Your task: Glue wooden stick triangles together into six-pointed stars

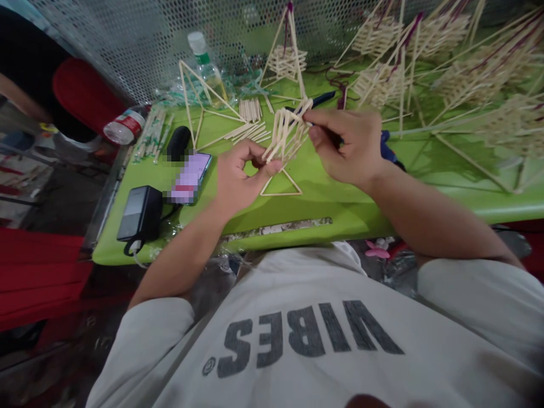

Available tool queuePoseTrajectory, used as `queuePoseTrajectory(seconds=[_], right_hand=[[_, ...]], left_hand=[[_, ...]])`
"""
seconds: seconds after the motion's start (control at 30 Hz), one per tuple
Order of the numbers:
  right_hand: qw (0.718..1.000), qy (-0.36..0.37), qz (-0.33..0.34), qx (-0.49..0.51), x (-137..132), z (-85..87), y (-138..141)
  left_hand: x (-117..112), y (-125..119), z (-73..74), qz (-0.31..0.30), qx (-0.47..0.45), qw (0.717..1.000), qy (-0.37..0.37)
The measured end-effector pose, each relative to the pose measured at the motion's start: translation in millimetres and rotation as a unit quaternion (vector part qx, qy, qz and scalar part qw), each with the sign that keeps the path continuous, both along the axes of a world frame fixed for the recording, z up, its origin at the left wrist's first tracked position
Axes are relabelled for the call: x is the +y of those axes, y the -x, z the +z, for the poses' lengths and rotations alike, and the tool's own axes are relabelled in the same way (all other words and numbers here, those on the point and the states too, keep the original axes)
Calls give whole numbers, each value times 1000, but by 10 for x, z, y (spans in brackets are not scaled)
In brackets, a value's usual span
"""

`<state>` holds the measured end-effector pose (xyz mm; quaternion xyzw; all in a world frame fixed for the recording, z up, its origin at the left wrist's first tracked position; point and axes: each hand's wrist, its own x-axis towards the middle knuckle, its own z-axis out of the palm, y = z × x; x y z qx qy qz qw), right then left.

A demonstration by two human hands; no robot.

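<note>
A small stacked frame of thin wooden sticks (285,135) is held up over the green table between my hands. My left hand (246,173) pinches its lower left corner between thumb and fingers. At the upper right corner, my right hand (351,141) is closed with thumb and forefinger on the stick ends. Below the frame, a flat triangle of sticks (283,194) rests on the table. Loose sticks (249,133) lie just beyond my left hand, beside a neat row of short sticks (250,110). A dark blue tool (387,150) is partly hidden behind my right hand.
Finished stick hangings with purple cord (382,79) crowd the right and back. A stick pyramid (193,105), a bottle (208,71), a phone (191,177), a black power bank (140,212) and wrapped sticks (151,136) stand left. Behind runs a perforated metal panel (140,45); another person (38,73) is far left.
</note>
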<state>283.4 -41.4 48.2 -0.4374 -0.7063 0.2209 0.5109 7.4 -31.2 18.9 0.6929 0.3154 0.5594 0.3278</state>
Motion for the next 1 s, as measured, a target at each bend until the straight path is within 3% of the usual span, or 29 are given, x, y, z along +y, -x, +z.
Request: queuePoseTrajectory(seconds=[0.2,0.4,0.6,1.0], right_hand=[[1000,-17,2,-7,104,-142,9],[990,-142,2,-2,320,-287,44],[990,-143,-5,-13,317,-235,26],[985,-161,-23,55,241,-190,27]], left_hand=[[-5,11,-14,11,47,997,-61],[77,-2,-76,42,62,985,-158],[120,11,-102,56,70,986,-139],[142,2,-101,24,16,995,-97]])
